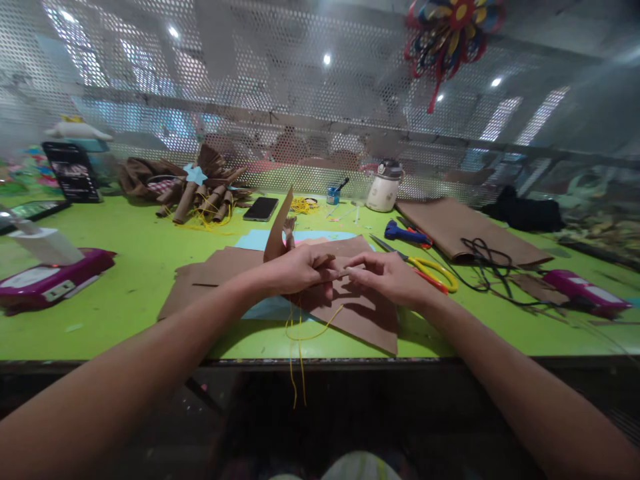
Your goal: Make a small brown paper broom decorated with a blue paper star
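Observation:
My left hand (pixel 300 268) is closed around a folded piece of brown paper (pixel 278 232) that sticks up from it, with a frayed end above my fingers. My right hand (pixel 387 275) meets it fingertip to fingertip, pinching the same paper bundle. Thin yellow string (pixel 300 347) hangs down from under my hands and over the table's front edge. Beneath my hands lie flat brown paper sheets (pixel 360 313) on a light blue sheet (pixel 255 239), all on the green table (pixel 130 280).
Yellow-handled scissors (pixel 430 268) and a blue tool (pixel 406 235) lie right of my hands, with a brown paper bag (pixel 465 230) and black cord (pixel 487 260) beyond. A phone (pixel 261 209), rolled brown paper pieces (pixel 200 193), a white jar (pixel 384 187) and magenta boxes (pixel 50 277) stand around. Perforated metal screen behind.

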The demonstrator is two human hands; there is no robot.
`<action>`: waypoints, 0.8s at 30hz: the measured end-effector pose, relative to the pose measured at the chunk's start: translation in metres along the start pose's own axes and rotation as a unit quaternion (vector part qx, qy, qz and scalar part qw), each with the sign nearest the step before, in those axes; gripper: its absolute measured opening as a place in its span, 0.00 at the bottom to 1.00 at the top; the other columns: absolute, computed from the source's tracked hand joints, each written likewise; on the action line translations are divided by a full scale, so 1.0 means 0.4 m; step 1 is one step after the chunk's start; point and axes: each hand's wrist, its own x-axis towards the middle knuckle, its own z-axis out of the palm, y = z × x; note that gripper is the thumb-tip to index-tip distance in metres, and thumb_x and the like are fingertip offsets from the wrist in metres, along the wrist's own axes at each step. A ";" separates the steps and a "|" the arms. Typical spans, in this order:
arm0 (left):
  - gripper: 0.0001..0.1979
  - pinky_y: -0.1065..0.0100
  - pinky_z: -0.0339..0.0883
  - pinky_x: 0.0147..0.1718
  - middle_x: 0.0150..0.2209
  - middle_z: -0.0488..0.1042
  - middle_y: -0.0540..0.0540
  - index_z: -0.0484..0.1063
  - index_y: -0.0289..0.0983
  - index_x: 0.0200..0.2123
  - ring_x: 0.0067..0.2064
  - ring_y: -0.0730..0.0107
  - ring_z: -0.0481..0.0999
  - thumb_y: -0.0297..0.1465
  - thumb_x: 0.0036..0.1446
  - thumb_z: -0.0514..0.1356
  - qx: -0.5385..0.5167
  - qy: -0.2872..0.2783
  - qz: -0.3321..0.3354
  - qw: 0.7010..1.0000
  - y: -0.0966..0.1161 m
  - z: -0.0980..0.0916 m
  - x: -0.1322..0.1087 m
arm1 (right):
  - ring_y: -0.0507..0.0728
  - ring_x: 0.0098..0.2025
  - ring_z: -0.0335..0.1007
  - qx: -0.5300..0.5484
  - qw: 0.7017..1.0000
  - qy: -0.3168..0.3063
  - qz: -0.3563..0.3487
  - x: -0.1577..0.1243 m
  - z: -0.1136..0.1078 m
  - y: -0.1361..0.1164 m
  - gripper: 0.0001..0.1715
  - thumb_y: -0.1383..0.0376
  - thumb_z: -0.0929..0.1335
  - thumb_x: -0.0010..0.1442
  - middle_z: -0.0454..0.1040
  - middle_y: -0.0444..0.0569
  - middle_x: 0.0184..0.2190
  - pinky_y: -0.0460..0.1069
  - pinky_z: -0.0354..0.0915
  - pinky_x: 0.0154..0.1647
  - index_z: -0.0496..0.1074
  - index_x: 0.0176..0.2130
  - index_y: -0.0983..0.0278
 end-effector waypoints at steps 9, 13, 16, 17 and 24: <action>0.13 0.71 0.65 0.28 0.24 0.75 0.46 0.68 0.33 0.32 0.27 0.73 0.73 0.37 0.57 0.52 -0.049 -0.015 -0.008 0.999 0.014 0.017 -0.002 | 0.47 0.18 0.57 0.129 0.989 0.033 0.066 0.007 0.004 0.030 0.16 0.55 0.69 0.50 0.65 0.42 0.17 0.45 0.53 0.20 0.69 0.26 0.66; 0.13 0.72 0.62 0.23 0.21 0.73 0.48 0.66 0.33 0.31 0.23 0.75 0.71 0.39 0.57 0.53 -0.054 -0.024 0.001 0.998 0.001 0.019 0.000 | 0.46 0.16 0.54 0.148 0.986 0.015 0.082 0.008 -0.001 0.021 0.17 0.54 0.69 0.49 0.64 0.40 0.15 0.44 0.50 0.17 0.68 0.23 0.66; 0.13 0.72 0.62 0.23 0.20 0.71 0.50 0.65 0.34 0.32 0.22 0.75 0.71 0.39 0.57 0.52 -0.053 -0.022 0.007 0.998 0.000 0.019 0.000 | 0.45 0.14 0.52 0.155 0.983 0.019 0.096 0.008 -0.005 0.013 0.18 0.54 0.70 0.48 0.61 0.39 0.13 0.43 0.46 0.15 0.66 0.22 0.66; 0.13 0.72 0.62 0.23 0.19 0.71 0.50 0.65 0.34 0.32 0.22 0.75 0.71 0.39 0.57 0.52 -0.050 -0.022 0.003 0.999 0.002 0.019 -0.001 | 0.45 0.14 0.51 0.155 0.983 0.021 0.101 0.008 -0.006 0.011 0.18 0.54 0.70 0.48 0.61 0.38 0.13 0.43 0.45 0.15 0.66 0.21 0.66; 0.14 0.73 0.58 0.18 0.19 0.71 0.48 0.64 0.33 0.27 0.19 0.77 0.68 0.38 0.56 0.53 -0.018 -0.029 -0.011 0.999 0.021 0.015 -0.007 | 0.44 0.14 0.48 0.174 0.980 0.019 0.097 0.013 -0.014 0.022 0.20 0.54 0.71 0.47 0.58 0.37 0.12 0.43 0.43 0.15 0.64 0.19 0.66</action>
